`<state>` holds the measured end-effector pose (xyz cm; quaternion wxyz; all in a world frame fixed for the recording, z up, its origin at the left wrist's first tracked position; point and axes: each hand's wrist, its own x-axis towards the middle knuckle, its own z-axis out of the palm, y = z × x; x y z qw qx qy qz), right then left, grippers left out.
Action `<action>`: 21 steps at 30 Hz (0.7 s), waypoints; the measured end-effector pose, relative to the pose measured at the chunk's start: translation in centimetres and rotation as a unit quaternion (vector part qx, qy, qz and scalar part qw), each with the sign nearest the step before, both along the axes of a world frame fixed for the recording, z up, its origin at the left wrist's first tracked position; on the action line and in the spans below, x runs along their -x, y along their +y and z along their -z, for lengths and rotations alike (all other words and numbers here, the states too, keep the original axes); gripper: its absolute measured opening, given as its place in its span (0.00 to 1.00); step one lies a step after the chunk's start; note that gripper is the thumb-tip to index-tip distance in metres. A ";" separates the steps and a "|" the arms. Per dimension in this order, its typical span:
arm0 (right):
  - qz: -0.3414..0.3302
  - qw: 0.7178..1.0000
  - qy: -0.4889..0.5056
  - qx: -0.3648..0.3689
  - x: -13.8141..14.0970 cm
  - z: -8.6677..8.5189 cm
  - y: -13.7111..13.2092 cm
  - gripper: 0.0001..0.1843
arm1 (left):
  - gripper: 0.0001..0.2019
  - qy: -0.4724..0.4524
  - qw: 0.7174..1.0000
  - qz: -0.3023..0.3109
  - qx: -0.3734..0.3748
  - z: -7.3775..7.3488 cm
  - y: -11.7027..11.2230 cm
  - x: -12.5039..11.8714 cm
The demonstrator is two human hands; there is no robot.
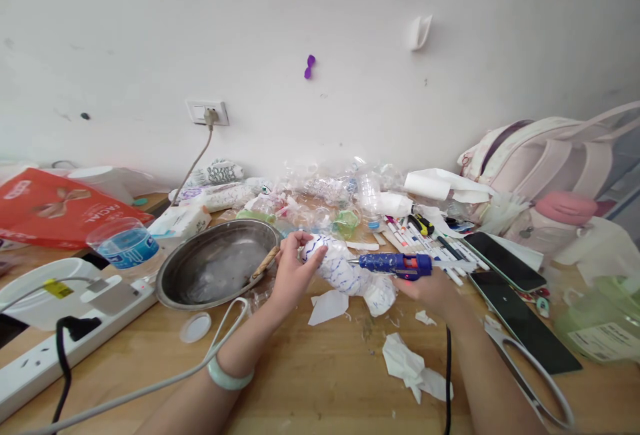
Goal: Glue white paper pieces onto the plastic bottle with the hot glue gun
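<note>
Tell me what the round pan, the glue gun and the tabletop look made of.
Round pan: metal, likely stainless steel; dull grey sheen with reflections. Glue gun, held in the right hand: blue moulded plastic, slightly glossy. Tabletop: light wood or wood-look laminate; faint grain shows.

Both forearms reach forward from the lower edge of the view and angle inward, so the two hands meet near the middle. The left hand (pixel 293 268) is raised with the wrist slightly bent, its fingers curled over and around what it grips, thumb toward the viewer; a pale band circles the left wrist. The right hand (pixel 427 288) sits a little lower and to the right, closed in a grip with the knuckles turned down and the fingers mostly hidden underneath. The two hands are near each other but not touching.
</note>
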<state>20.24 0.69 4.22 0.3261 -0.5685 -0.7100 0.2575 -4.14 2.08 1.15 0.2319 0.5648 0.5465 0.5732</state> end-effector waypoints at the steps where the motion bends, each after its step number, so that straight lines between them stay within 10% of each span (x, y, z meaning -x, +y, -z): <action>1: 0.000 1.000 0.005 -0.003 0.1 0.1 0.0 0.03 | 0.13 -0.001 1.000 0.000 -0.004 0.0 0.0 0.0; 21: -0.041 0.983 0.021 -0.179 2.1 0.2 -0.8 0.07 | 0.13 0.003 1.000 0.003 -0.013 -0.5 -1.0 -0.6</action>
